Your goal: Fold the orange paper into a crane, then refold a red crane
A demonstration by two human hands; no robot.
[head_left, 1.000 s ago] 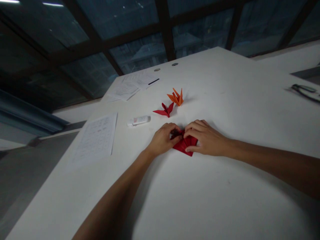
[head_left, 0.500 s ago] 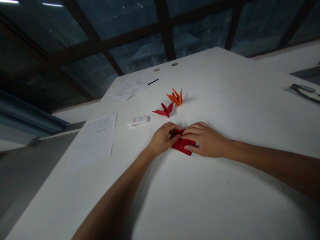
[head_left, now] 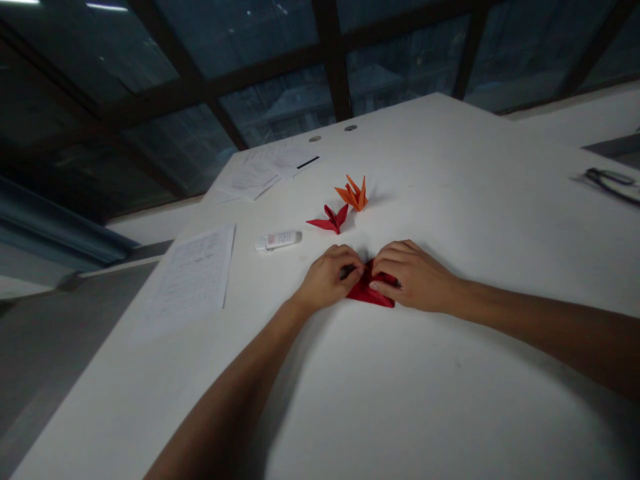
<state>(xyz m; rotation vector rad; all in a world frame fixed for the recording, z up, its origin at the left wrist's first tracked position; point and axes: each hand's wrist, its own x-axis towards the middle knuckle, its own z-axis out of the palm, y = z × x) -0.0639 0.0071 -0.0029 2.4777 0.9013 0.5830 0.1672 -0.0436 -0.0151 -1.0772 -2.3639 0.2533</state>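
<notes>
A folded piece of red origami paper [head_left: 371, 293] lies on the white table between my hands. My left hand [head_left: 331, 275] grips its left side, thumb and curled fingers closed on the edge. From the right, my right hand [head_left: 407, 275] has its fingers bent over the paper's right part, with the thumb along the near side. Both hands hide much of the paper, so its exact folds cannot be made out. Just beyond my hands stand a red paper crane [head_left: 330, 220] and an orange paper crane [head_left: 354, 194].
Left of the cranes lies a white tube-like item [head_left: 279, 240] with printing. A printed sheet [head_left: 195, 273] is at the table's left edge, and more papers [head_left: 255, 175] with a black strip [head_left: 307, 162] lie farther back. A dark-handled tool [head_left: 613, 180] rests at far right.
My right hand has shifted slightly right, away from my left. The red paper has turned a little and its near edge now lies flatter and shows more to the right.
</notes>
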